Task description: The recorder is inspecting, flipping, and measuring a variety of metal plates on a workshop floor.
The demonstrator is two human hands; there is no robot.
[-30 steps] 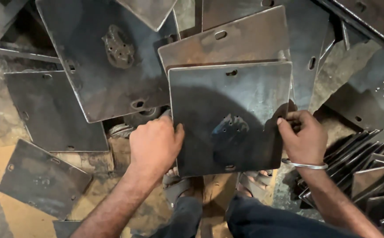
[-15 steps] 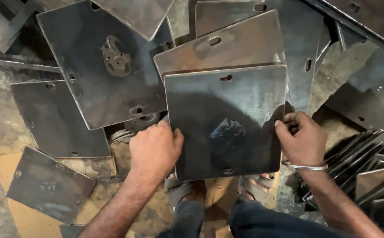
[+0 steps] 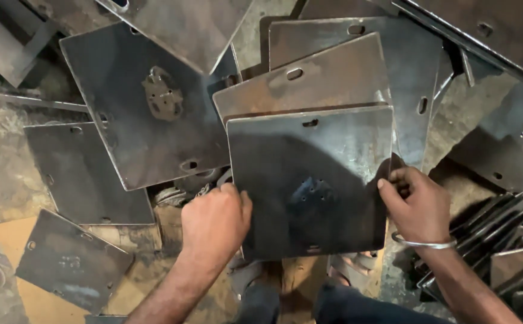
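Both hands have barely shifted: left hand (image 3: 213, 225) and right hand (image 3: 414, 204) fingers grip the steel plate (image 3: 309, 180).

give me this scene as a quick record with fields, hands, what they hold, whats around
left hand: grip on left edge of the dark square steel plate
right hand: grip on the plate's right edge; thin metal bangle on wrist
plate state: tilted up, small slot near top edge
behind it: rusty brown slotted plate
left: dark plate with welded centre piece
right: stack of upright plates

Both hands (image 3: 213, 225) (image 3: 417, 207) hold a steel plate (image 3: 309, 180) by its edges
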